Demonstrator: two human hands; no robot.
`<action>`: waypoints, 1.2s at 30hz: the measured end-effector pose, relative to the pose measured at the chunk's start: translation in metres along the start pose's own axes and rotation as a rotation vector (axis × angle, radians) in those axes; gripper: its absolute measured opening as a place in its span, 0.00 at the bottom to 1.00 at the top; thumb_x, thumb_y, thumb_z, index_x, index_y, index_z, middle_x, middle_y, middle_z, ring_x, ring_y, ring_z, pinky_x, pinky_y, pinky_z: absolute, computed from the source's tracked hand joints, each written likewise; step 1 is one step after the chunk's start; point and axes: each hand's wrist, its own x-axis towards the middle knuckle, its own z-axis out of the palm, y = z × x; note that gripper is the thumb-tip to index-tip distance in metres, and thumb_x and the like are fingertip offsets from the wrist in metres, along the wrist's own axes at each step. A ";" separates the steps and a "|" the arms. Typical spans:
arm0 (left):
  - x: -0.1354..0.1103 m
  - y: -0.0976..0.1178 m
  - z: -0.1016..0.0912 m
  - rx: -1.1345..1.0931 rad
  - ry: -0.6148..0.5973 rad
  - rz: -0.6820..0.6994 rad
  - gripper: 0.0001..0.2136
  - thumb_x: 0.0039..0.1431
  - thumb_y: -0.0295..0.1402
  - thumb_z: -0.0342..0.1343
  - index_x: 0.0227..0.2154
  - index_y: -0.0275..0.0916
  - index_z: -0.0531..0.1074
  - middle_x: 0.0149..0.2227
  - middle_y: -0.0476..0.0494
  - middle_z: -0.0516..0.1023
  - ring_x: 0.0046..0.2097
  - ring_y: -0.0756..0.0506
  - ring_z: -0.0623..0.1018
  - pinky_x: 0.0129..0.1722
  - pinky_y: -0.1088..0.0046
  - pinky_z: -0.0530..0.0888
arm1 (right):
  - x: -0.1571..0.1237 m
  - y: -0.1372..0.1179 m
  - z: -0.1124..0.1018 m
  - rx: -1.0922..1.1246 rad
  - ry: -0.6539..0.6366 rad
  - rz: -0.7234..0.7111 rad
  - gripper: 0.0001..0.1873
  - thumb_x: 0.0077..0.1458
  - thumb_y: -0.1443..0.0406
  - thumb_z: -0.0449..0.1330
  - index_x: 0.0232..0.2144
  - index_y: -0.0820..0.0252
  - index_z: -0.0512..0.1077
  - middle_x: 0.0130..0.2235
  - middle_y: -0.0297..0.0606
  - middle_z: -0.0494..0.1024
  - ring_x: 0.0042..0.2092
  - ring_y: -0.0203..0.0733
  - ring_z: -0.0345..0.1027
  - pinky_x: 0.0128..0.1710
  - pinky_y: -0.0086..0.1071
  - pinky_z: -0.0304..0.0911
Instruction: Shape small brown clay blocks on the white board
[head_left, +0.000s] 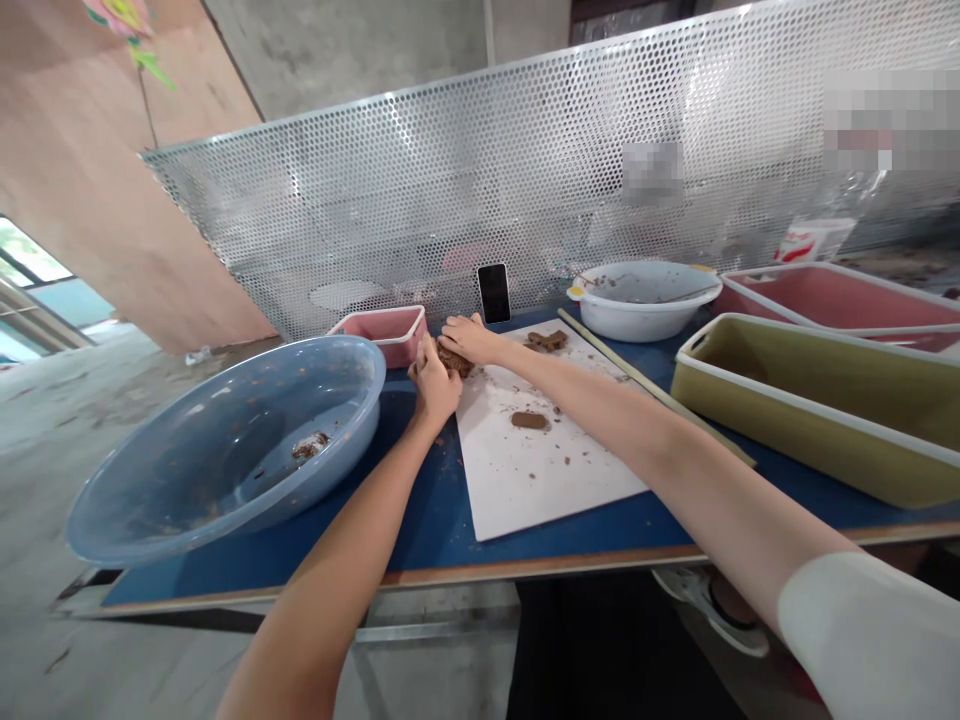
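Note:
Both my hands meet at the far left corner of a white board (540, 470) on the blue table. My left hand (433, 380) curls against a lump of brown clay (454, 361) from the left. My right hand (469, 338) presses on the same lump from above, fingers closed over it. A small flat piece of clay (529, 420) lies in the middle of the board, and more brown pieces (547, 341) sit near its far edge. Crumbs are scattered over the board.
A large blue basin (225, 450) with a bit of clay stands at the left. A small pink tray (386, 330), a black phone (493, 292), a white bowl (641, 298), an olive tray (817, 400), a pink tray (840, 295) and a long stick (652, 390) surround the board. A perforated metal screen (525, 170) backs the table.

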 end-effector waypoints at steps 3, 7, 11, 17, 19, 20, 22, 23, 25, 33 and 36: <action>0.001 0.002 0.000 0.052 -0.014 -0.019 0.43 0.61 0.21 0.57 0.80 0.27 0.56 0.80 0.14 0.62 0.83 0.24 0.61 0.80 0.33 0.58 | 0.003 -0.004 0.001 0.028 0.016 0.032 0.23 0.85 0.60 0.43 0.52 0.63 0.77 0.54 0.51 0.77 0.54 0.54 0.66 0.53 0.42 0.55; 0.003 -0.001 0.003 0.056 -0.022 -0.033 0.41 0.61 0.22 0.56 0.79 0.23 0.56 0.79 0.10 0.61 0.82 0.23 0.62 0.79 0.35 0.61 | 0.007 -0.009 0.004 0.068 0.027 0.072 0.26 0.86 0.60 0.40 0.52 0.65 0.76 0.53 0.51 0.76 0.53 0.52 0.68 0.49 0.40 0.57; 0.005 -0.008 0.007 0.017 0.001 -0.064 0.44 0.60 0.23 0.58 0.80 0.28 0.54 0.79 0.14 0.64 0.81 0.22 0.64 0.79 0.34 0.62 | 0.007 -0.012 0.004 0.098 0.031 0.049 0.21 0.84 0.63 0.45 0.52 0.65 0.77 0.54 0.53 0.77 0.57 0.53 0.66 0.53 0.41 0.61; 0.006 -0.017 0.015 -0.008 0.019 -0.042 0.47 0.59 0.23 0.58 0.81 0.31 0.52 0.78 0.17 0.66 0.82 0.23 0.64 0.79 0.34 0.62 | 0.005 -0.020 0.008 0.165 0.089 0.107 0.17 0.82 0.66 0.49 0.48 0.64 0.78 0.51 0.52 0.78 0.61 0.53 0.66 0.60 0.41 0.63; 0.006 -0.019 0.016 -0.015 0.020 -0.050 0.47 0.58 0.22 0.59 0.81 0.30 0.51 0.78 0.17 0.66 0.82 0.23 0.64 0.79 0.34 0.63 | 0.008 -0.022 0.006 0.201 0.146 0.195 0.20 0.83 0.66 0.45 0.49 0.63 0.78 0.50 0.50 0.79 0.58 0.52 0.69 0.59 0.41 0.64; 0.006 -0.019 0.016 -0.020 0.020 -0.057 0.48 0.58 0.22 0.59 0.82 0.30 0.51 0.78 0.17 0.67 0.82 0.24 0.64 0.79 0.35 0.63 | 0.010 -0.022 0.004 0.219 0.183 0.246 0.24 0.84 0.65 0.42 0.50 0.63 0.78 0.49 0.50 0.79 0.57 0.52 0.70 0.58 0.41 0.65; 0.005 -0.020 0.016 -0.031 0.017 -0.072 0.49 0.57 0.22 0.59 0.82 0.30 0.50 0.78 0.17 0.66 0.82 0.25 0.63 0.80 0.36 0.63 | 0.015 -0.020 -0.006 0.255 0.262 0.335 0.30 0.85 0.64 0.35 0.52 0.63 0.78 0.47 0.49 0.80 0.52 0.51 0.73 0.56 0.42 0.66; 0.004 -0.020 0.015 -0.033 0.013 -0.078 0.49 0.57 0.23 0.60 0.82 0.30 0.49 0.79 0.17 0.65 0.82 0.25 0.63 0.80 0.37 0.63 | 0.017 -0.019 -0.014 0.275 0.294 0.361 0.33 0.85 0.62 0.32 0.50 0.62 0.78 0.46 0.49 0.80 0.50 0.50 0.73 0.55 0.41 0.66; 0.001 -0.019 0.014 -0.028 -0.003 -0.087 0.49 0.57 0.23 0.61 0.82 0.28 0.50 0.80 0.14 0.62 0.83 0.23 0.61 0.80 0.36 0.62 | 0.017 -0.019 -0.031 0.314 0.332 0.376 0.37 0.86 0.56 0.31 0.43 0.61 0.78 0.39 0.44 0.80 0.43 0.47 0.74 0.50 0.38 0.66; -0.005 -0.008 0.011 -0.063 0.052 -0.061 0.47 0.57 0.23 0.62 0.80 0.31 0.54 0.79 0.18 0.63 0.83 0.21 0.59 0.81 0.33 0.60 | -0.062 -0.044 -0.084 0.622 0.295 0.156 0.27 0.82 0.50 0.50 0.38 0.59 0.79 0.35 0.37 0.82 0.37 0.41 0.73 0.45 0.35 0.64; -0.005 -0.002 0.006 -0.035 0.066 -0.056 0.45 0.60 0.23 0.61 0.80 0.31 0.54 0.79 0.21 0.65 0.83 0.22 0.59 0.81 0.33 0.58 | -0.103 -0.049 -0.098 0.600 0.192 0.166 0.17 0.78 0.58 0.56 0.46 0.59 0.83 0.43 0.41 0.87 0.44 0.46 0.80 0.50 0.37 0.69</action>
